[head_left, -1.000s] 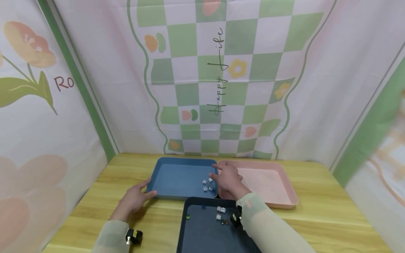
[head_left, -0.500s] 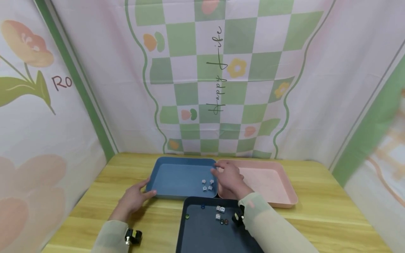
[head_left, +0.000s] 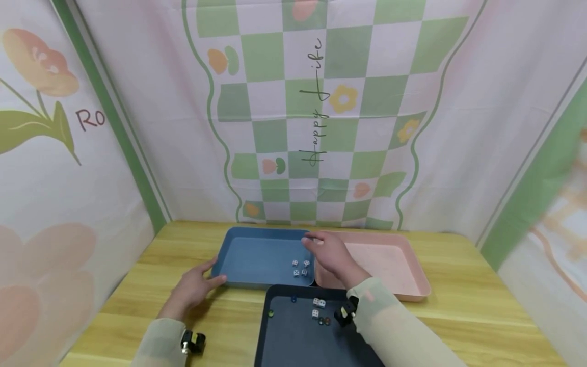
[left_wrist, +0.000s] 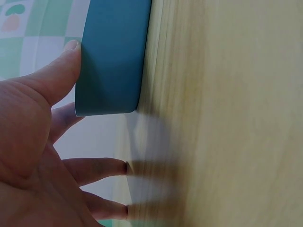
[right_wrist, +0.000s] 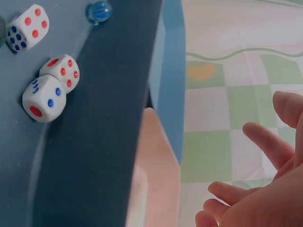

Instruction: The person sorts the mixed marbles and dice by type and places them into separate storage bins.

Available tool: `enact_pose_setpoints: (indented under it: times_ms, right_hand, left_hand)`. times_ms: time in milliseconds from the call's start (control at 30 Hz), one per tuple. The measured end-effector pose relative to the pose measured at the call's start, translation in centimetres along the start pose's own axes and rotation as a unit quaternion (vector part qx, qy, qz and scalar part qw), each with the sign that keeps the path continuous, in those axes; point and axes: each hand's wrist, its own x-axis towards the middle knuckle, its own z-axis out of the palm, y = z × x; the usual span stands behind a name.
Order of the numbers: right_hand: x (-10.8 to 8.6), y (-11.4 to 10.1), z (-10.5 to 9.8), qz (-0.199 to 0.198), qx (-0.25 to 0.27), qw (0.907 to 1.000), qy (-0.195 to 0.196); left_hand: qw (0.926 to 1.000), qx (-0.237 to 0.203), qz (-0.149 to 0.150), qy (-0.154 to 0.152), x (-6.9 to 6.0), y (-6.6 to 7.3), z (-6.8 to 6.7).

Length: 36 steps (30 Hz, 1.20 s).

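My left hand [head_left: 190, 290] rests at the near left corner of a blue tray [head_left: 257, 255]. In the left wrist view its thumb [left_wrist: 66, 71] touches the rim, one finger lies behind the tray wall and two reach down to the table. Over the border between the blue tray and a pink tray [head_left: 380, 257], my right hand [head_left: 337, 257] hovers with fingers spread, holding nothing. Several white dice [head_left: 296, 273] lie at the blue tray's right end. Nearer to me, a dark tray [head_left: 293, 341] holds white dice [right_wrist: 45, 98] with red and blue pips.
Also in the dark tray are a blue glass marble [right_wrist: 99, 12], a green marble [head_left: 271, 313] and two darker marbles [head_left: 327, 321]. All trays stand on a wood-grain table [head_left: 481, 306]. A printed curtain [head_left: 266, 102] hangs behind it.
My right hand has lifted slightly away from the dice in the blue tray. One of those dice has shifted a little to the right and nearer. The left hand stays put.
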Motion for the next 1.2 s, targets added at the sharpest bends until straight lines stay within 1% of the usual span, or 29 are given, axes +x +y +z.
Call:
enact_pose_setpoints:
  times_ms: [167,300,400,533,600,767,900,1067,1133,1200]
  right_hand:
    - [-0.8,-0.4,-0.8,-0.018,-0.009,0.9998,-0.001]
    - [-1.5,-0.2,-1.4,-0.047,-0.016,0.9988,-0.006]
    - [-1.9,-0.1,-1.6,-0.06,-0.024,0.9978,-0.011]
    - [-2.7,-0.1,-1.8,-0.061,-0.037,0.9973,-0.02]
    - [-3.1,0.0,-1.8,-0.061,-0.045,0.9967,-0.028]
    - [-3.8,0.1,-1.8,-0.059,-0.067,0.9932,-0.074]
    - [-4.0,0.4,-1.8,-0.073,-0.103,0.9862,-0.108]
    - [-4.2,0.5,-1.7,-0.086,-0.151,0.9756,-0.134]
    - [-4.4,0.7,-1.7,-0.093,-0.174,0.9695,-0.145]
    - [-4.5,0.8,-1.7,-0.104,-0.199,0.9613,-0.16]
  left_hand:
    - [1.0,0.002,0.0,0.002,-0.1,0.0,0.0]
    - [1.0,0.006,-0.002,0.001,-0.2,0.0,-0.1]
    - [0.9999,0.011,0.0,0.0,-0.2,0.1,-0.1]
    - [0.9999,0.012,0.0,0.001,-0.1,0.1,-0.2]
    - [0.9999,0.011,-0.002,0.001,0.0,0.0,-0.2]
    - [0.9999,0.013,0.002,0.001,0.1,-0.2,0.0]
    - [0.9999,0.012,0.006,0.001,0.1,-0.2,0.0]
    - [0.9998,0.017,0.01,0.001,0.0,0.1,-0.1]
    - [0.9998,0.019,0.009,0.001,-0.1,0.1,-0.1]
    - [0.9998,0.019,0.008,0.001,-0.2,0.2,-0.1]
